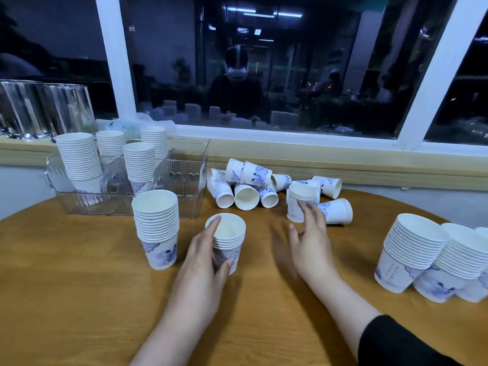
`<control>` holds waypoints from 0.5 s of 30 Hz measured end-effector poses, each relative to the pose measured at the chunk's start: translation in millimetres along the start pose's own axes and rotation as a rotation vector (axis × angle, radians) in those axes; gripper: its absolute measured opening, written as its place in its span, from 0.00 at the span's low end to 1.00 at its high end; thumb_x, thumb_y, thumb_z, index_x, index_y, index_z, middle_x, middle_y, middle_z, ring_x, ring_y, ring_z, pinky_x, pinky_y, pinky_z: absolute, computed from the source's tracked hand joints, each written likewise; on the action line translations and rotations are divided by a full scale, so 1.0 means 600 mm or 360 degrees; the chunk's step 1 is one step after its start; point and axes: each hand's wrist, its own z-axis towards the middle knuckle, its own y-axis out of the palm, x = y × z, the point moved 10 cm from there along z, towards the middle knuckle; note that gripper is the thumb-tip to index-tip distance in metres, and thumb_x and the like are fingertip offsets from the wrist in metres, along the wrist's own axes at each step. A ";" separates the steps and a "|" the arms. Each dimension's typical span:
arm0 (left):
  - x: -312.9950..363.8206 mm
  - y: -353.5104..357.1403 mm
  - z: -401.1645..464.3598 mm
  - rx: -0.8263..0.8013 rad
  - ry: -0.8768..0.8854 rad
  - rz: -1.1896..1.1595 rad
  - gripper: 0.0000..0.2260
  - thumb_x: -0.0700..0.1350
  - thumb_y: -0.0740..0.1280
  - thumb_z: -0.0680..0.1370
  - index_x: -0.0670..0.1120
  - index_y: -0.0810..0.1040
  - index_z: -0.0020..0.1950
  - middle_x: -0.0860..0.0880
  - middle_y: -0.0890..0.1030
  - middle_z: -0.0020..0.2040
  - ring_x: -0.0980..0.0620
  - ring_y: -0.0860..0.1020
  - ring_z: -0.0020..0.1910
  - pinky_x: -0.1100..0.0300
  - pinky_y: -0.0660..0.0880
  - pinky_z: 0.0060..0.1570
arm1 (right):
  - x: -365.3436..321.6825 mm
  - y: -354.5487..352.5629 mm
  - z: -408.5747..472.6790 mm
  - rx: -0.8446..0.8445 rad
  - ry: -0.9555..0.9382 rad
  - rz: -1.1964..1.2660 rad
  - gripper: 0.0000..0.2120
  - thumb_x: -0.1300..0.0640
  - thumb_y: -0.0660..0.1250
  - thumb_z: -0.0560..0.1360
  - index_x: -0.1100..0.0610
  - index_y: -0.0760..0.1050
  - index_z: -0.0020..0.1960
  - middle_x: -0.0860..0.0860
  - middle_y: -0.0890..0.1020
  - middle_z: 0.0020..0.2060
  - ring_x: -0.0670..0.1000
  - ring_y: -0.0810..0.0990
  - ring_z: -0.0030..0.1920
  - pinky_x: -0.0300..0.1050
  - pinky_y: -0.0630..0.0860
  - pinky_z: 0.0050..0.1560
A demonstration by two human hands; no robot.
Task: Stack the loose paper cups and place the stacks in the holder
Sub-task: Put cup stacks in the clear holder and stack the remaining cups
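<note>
My left hand (204,256) grips a short stack of white, blue-printed paper cups (227,240) standing on the round wooden table (79,299). To its left stands a taller stack (157,228). My right hand (310,237) reaches with straight fingers toward a small upright stack (299,202); its fingertips touch that stack's side. Behind it lies a heap of loose cups (250,184) on their sides. The clear plastic holder (184,178) at the back left contains several stacks (79,159).
Three stacks (412,249) lean together at the table's right edge. Clear glass containers (45,109) stand on the window sill at the far left. A dark window runs behind the table.
</note>
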 end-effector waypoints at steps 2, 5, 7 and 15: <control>-0.001 -0.003 -0.001 0.0021 -0.0046 -0.0048 0.42 0.40 0.73 0.75 0.62 0.51 0.78 0.63 0.64 0.68 0.86 0.56 0.60 0.86 0.52 0.57 | -0.008 0.001 0.029 0.0018 -0.0007 -0.0112 0.25 0.59 0.59 0.81 0.53 0.59 0.77 0.49 0.56 0.78 0.55 0.70 0.71 0.49 0.70 0.66; -0.012 -0.008 0.000 0.0077 -0.0125 -0.0158 0.47 0.43 0.76 0.73 0.65 0.47 0.78 0.64 0.66 0.71 0.80 0.60 0.66 0.80 0.56 0.63 | -0.003 0.012 0.078 -0.0041 0.0072 -0.0325 0.24 0.59 0.56 0.82 0.55 0.58 0.78 0.51 0.56 0.79 0.56 0.66 0.74 0.53 0.70 0.64; -0.018 -0.008 0.001 0.0069 -0.0180 -0.0210 0.49 0.45 0.77 0.72 0.66 0.45 0.78 0.62 0.68 0.73 0.69 0.65 0.71 0.69 0.62 0.69 | 0.006 0.018 0.105 -0.0101 0.0132 -0.0434 0.22 0.58 0.56 0.82 0.56 0.63 0.75 0.54 0.64 0.76 0.59 0.71 0.69 0.55 0.73 0.62; -0.037 0.007 0.002 -0.0019 -0.0317 -0.0272 0.49 0.44 0.77 0.71 0.60 0.47 0.80 0.60 0.69 0.73 0.67 0.65 0.68 0.86 0.55 0.55 | -0.041 0.012 0.106 -0.0043 0.0136 -0.0432 0.14 0.58 0.58 0.80 0.54 0.76 0.63 0.55 0.79 0.58 0.60 0.78 0.55 0.50 0.74 0.50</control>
